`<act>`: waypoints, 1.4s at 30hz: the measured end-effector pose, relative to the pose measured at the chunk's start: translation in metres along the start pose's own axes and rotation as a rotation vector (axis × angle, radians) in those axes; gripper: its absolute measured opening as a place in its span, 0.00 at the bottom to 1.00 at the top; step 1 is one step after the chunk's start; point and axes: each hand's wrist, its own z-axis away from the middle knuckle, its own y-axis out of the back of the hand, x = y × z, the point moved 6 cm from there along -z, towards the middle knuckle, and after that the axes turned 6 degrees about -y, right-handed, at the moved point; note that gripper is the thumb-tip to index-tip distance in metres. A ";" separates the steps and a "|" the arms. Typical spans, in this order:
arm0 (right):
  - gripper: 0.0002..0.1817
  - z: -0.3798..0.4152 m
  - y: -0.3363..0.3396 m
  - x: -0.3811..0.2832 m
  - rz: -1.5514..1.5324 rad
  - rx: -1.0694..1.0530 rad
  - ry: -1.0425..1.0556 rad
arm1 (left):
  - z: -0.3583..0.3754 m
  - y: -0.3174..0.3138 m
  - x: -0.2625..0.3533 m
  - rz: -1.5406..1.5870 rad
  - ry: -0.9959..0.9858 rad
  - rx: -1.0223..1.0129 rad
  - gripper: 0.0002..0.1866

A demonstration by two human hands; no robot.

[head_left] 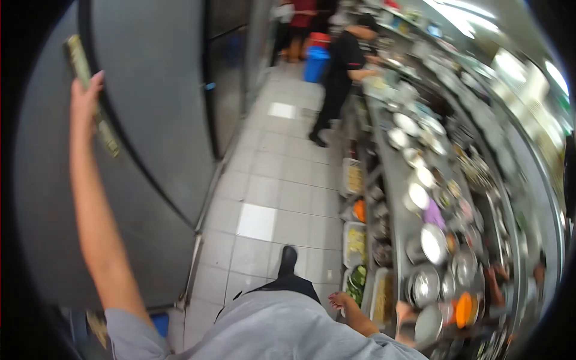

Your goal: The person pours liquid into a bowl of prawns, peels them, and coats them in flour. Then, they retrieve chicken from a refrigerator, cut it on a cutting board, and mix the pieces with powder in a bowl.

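Pale floor tiles (294,195) run between a grey door (156,108) and a crowded desk (393,180). Upper left, our left hand (87,96) wraps its fingers around the handle (78,60), whose long axis slants down rightward; our right hand (340,299), lower centre, hangs farther off, loosely uncurled, seemingly empty.

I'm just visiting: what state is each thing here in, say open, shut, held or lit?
Left hand: closed around the handle
Door handle: upright but slanted in view, held
Steel door: appears shut
Right hand: lowered, seemingly empty
Green vegetables: uncovered
Blue bin: upright
Ceiling lights: lit
Person in black: standing at the counter
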 end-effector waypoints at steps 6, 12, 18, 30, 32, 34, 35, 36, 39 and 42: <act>0.12 -0.082 0.006 -0.259 0.385 -0.198 0.122 | 0.036 -0.024 0.028 -0.119 -0.046 0.295 0.18; 0.12 -0.116 -0.009 -0.570 0.999 -0.186 0.289 | 0.160 -0.030 0.136 -0.011 -0.005 0.574 0.17; 0.07 -0.128 -0.126 -0.806 0.667 -0.500 0.336 | 0.328 0.031 0.256 -0.073 -0.229 0.705 0.23; 0.40 0.072 -0.475 -0.583 1.756 -0.780 0.746 | 0.563 0.179 0.335 -0.654 -0.161 1.660 0.27; 0.45 0.131 -0.512 -0.561 1.774 -0.865 0.909 | 0.568 0.157 0.301 -0.600 -0.237 1.749 0.32; 0.46 0.180 -0.569 -0.568 1.667 -0.897 1.043 | 0.643 0.176 0.275 -0.731 -0.104 1.630 0.38; 0.45 0.192 -0.604 -0.578 1.629 -0.886 1.116 | 0.648 0.178 0.273 -0.723 -0.116 1.598 0.41; 0.44 0.185 -0.654 -0.594 1.547 -0.828 1.378 | 0.648 0.180 0.273 -0.719 -0.134 1.569 0.43; 0.41 0.260 -0.743 -0.625 1.261 -0.747 1.931 | 0.660 0.187 0.275 -0.936 -0.063 1.545 0.50; 0.37 0.332 -0.774 -0.625 1.237 -0.541 2.073 | 0.695 0.194 0.274 -1.232 0.126 1.585 0.50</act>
